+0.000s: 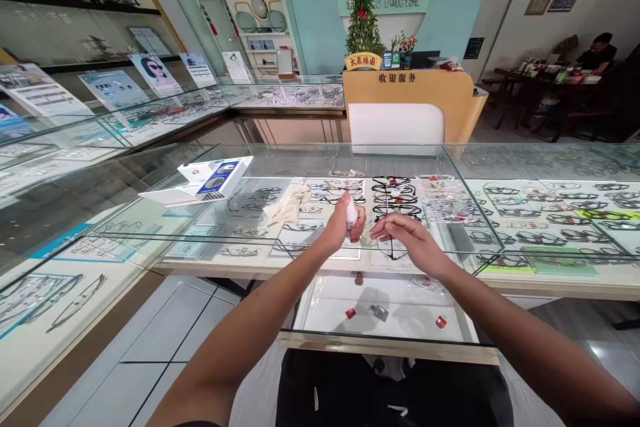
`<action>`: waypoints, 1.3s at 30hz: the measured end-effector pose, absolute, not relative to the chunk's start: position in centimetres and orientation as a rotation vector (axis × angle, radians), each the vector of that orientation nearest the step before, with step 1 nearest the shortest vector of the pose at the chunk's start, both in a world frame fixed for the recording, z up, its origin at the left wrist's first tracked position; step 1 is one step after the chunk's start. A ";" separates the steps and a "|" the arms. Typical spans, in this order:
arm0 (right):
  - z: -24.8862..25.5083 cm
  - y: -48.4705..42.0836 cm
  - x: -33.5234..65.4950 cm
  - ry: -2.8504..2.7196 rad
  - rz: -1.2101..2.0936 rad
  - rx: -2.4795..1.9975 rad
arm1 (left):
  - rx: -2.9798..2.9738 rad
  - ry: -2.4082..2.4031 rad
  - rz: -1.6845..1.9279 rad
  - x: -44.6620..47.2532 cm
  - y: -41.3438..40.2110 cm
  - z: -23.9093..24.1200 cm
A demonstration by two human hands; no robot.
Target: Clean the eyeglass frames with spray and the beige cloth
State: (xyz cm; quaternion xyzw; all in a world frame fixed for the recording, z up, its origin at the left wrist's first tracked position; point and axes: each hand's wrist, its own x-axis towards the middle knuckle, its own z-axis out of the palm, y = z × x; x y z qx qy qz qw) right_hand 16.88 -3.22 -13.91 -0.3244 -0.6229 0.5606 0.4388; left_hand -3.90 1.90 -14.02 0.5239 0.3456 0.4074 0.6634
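My left hand (345,221) is closed around a small white bottle (351,213), held upright over the glass counter (260,167). My right hand (407,239) pinches a pair of black-framed glasses (393,250) just to the right of the bottle; the frame hangs below my fingers. The two hands are close together above the showcase. A cream cloth (289,205) lies on the glass to the left of my left hand. Rows of spectacle frames (393,197) lie inside the case beyond my hands.
A white and blue box (213,180) rests on the counter at the left. An open drawer (385,313) below my hands holds small red and grey pieces. A wooden cashier desk (415,97) stands behind. A person sits at a table (597,53) far right.
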 end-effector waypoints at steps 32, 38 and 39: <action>-13.8 -2.7 17.1 -1.285 1.460 -0.730 | 1.745 1.015 0.852 -2.9 -0.6 -13.7; -13.4 -3.0 17.1 -1.279 1.470 -0.702 | 1.696 0.983 1.163 -6.4 0.8 -11.3; -13.4 -3.1 17.1 -1.277 1.469 -0.701 | 1.639 1.013 1.247 -7.7 1.3 -10.9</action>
